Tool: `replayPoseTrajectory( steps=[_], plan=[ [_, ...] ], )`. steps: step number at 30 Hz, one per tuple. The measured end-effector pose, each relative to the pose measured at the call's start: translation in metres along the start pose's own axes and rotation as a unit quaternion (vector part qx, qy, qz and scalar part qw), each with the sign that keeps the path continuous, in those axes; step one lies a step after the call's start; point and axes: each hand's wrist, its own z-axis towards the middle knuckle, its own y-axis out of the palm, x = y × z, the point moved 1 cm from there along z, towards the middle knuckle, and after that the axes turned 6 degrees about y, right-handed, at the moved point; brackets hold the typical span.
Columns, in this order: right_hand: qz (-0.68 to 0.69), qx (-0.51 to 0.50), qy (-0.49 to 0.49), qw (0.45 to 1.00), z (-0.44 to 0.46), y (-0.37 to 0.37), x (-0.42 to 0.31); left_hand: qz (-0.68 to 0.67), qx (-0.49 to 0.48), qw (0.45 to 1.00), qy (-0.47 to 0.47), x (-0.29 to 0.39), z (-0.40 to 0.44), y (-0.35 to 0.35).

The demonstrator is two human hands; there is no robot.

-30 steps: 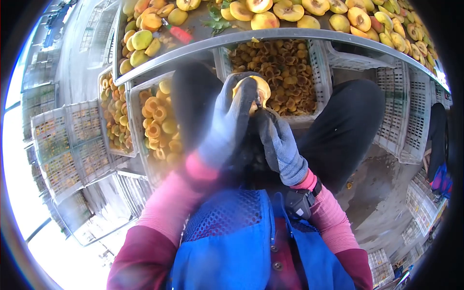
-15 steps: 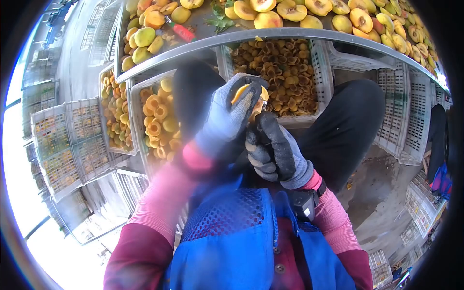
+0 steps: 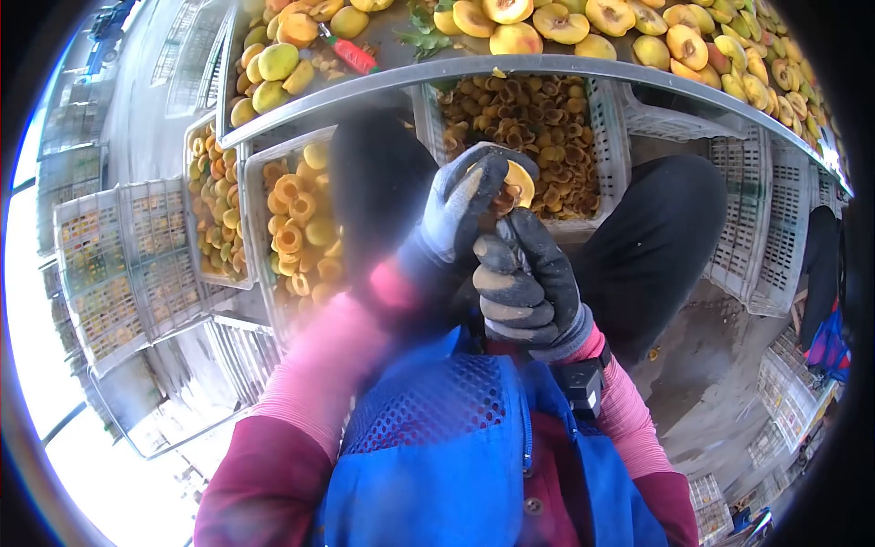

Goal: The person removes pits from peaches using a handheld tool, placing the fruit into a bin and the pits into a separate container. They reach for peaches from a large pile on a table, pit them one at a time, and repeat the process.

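Note:
My left hand (image 3: 460,201), in a grey and black glove, is closed round a yellow peach half (image 3: 520,185) above my lap. The half's cut face and brownish hollow are turned partly to the right. Just below it, my right hand (image 3: 533,287), gloved alike, is curled into a fist with its thumb side up against the fruit. A slim metal tool (image 3: 520,246) shows between thumb and forefinger; its handle is hidden in the fist, and its tip is hard to make out at the peach.
A metal-rimmed table (image 3: 510,64) bears many halved peaches (image 3: 560,25) and a red-handled tool (image 3: 354,56). Beneath it stands a crate (image 3: 612,137) of brown scooped-out pieces. Crates of peach halves (image 3: 288,239) and fruit (image 3: 217,219) stand left; stacked crates (image 3: 743,219) stand right.
Both hands have shifted slightly to the right. The peach half has been turned, so more of its cut face and hollow shows. My right fist has rolled, with its fingers now more in view.

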Motion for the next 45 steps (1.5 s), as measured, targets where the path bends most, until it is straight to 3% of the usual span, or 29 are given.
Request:
replayPoseTrajectory(
  steps=[2, 4, 6, 7, 8, 10, 11, 12, 13, 14, 16, 17, 18, 20, 21, 24, 25, 26, 27, 28, 29, 32, 34, 37, 39, 42, 44, 45],
  plan=[
    [0.02, -0.054, 0.011, 0.998, 0.001, -0.003, 0.002, 0.181, -0.016, 0.973, 0.142, 0.002, -0.005, 0.008],
    [-0.015, -0.066, 0.01, 0.998, 0.002, -0.014, 0.0, 0.224, -0.017, 0.958, 0.176, 0.001, -0.001, 0.009],
    [-0.058, -0.095, -0.015, 0.994, -0.001, -0.014, -0.004, 0.191, 0.057, 0.952, 0.234, 0.001, -0.004, 0.001],
    [-0.083, -0.12, -0.04, 0.988, -0.005, -0.01, -0.012, -0.042, 0.129, 0.986, 0.098, -0.009, -0.008, -0.014],
    [-0.108, -0.146, -0.066, 0.981, -0.008, -0.007, -0.017, -0.271, 0.19, 0.943, -0.045, -0.017, -0.012, -0.024],
    [-0.083, -0.089, -0.082, 0.989, -0.007, -0.015, -0.023, -0.199, 0.287, 0.936, -0.029, -0.007, -0.015, -0.029],
    [-0.066, -0.062, -0.081, 0.993, -0.006, -0.027, -0.026, -0.12, 0.333, 0.934, -0.049, 0.016, -0.028, -0.026],
    [-0.05, -0.034, -0.079, 0.995, -0.005, -0.035, -0.028, 0.195, 0.205, 0.955, 0.093, 0.024, -0.039, -0.042],
    [-0.046, -0.043, -0.053, 0.997, -0.006, -0.037, -0.029, 0.472, 0.169, 0.823, 0.268, 0.031, -0.052, -0.056],
    [-0.057, -0.031, -0.049, 0.997, -0.006, -0.035, -0.029, 0.591, 0.175, 0.716, 0.328, 0.048, -0.06, -0.069],
    [-0.081, -0.012, -0.047, 0.996, -0.008, -0.03, -0.029, 0.521, 0.277, 0.802, 0.089, 0.071, -0.08, -0.106],
    [-0.09, -0.011, -0.045, 0.995, -0.009, -0.031, -0.031, 0.477, 0.326, 0.814, -0.051, 0.078, -0.093, -0.123],
    [-0.088, -0.006, -0.045, 0.995, -0.009, -0.032, -0.033, 0.764, 0.21, 0.601, -0.106, 0.07, -0.11, -0.174],
    [-0.079, 0.009, -0.042, 0.996, -0.006, -0.038, -0.036, 0.747, 0.271, 0.582, -0.171, 0.075, -0.104, -0.19],
    [-0.099, -0.007, -0.024, 0.995, -0.001, -0.04, -0.039, 0.74, 0.26, 0.612, -0.101, 0.079, -0.089, -0.179],
    [-0.171, 0.077, -0.037, 0.982, 0.002, -0.017, -0.03, 0.674, 0.203, 0.707, 0.066, 0.101, 0.003, -0.092],
    [-0.19, 0.099, -0.037, 0.976, 0.0, -0.008, -0.028, 0.688, 0.188, 0.698, 0.063, 0.099, 0.031, -0.094],
    [-0.194, 0.134, -0.053, 0.97, -0.001, -0.004, -0.029, 0.704, 0.139, 0.683, 0.138, 0.099, 0.065, -0.105],
    [-0.196, 0.168, -0.069, 0.964, -0.004, -0.001, -0.031, 0.715, 0.153, 0.675, 0.097, 0.111, 0.098, -0.099],
    [-0.197, 0.203, -0.087, 0.955, -0.006, 0.0, -0.035, 0.769, 0.169, 0.602, 0.13, 0.118, 0.136, -0.11],
    [-0.111, 0.142, -0.085, 0.98, -0.006, -0.016, -0.044, 0.79, 0.139, 0.574, 0.162, 0.122, 0.17, -0.122],
    [-0.154, 0.129, -0.112, 0.973, -0.01, -0.029, -0.06, 0.864, 0.014, 0.502, 0.036, 0.106, 0.238, -0.151],
    [-0.171, 0.167, -0.113, 0.964, -0.009, -0.027, -0.064, 0.89, -0.014, 0.456, -0.004, 0.106, 0.247, -0.139],
    [-0.182, 0.23, -0.121, 0.948, -0.005, -0.023, -0.067, 0.848, -0.099, 0.519, -0.037, 0.108, 0.248, -0.143],
    [-0.181, 0.242, -0.116, 0.946, -0.001, -0.021, -0.069, 0.737, -0.078, 0.657, -0.14, 0.103, 0.226, -0.128],
    [-0.18, 0.237, -0.11, 0.948, 0.002, -0.019, -0.07, 0.708, -0.092, 0.676, -0.182, 0.094, 0.184, -0.09],
    [-0.198, 0.265, -0.116, 0.936, 0.006, -0.019, -0.066, 0.819, -0.109, 0.561, 0.048, 0.072, 0.167, -0.097],
    [-0.224, 0.27, -0.124, 0.928, 0.006, -0.012, -0.061, 0.81, -0.079, 0.575, 0.08, 0.079, 0.154, -0.07]
  ],
)
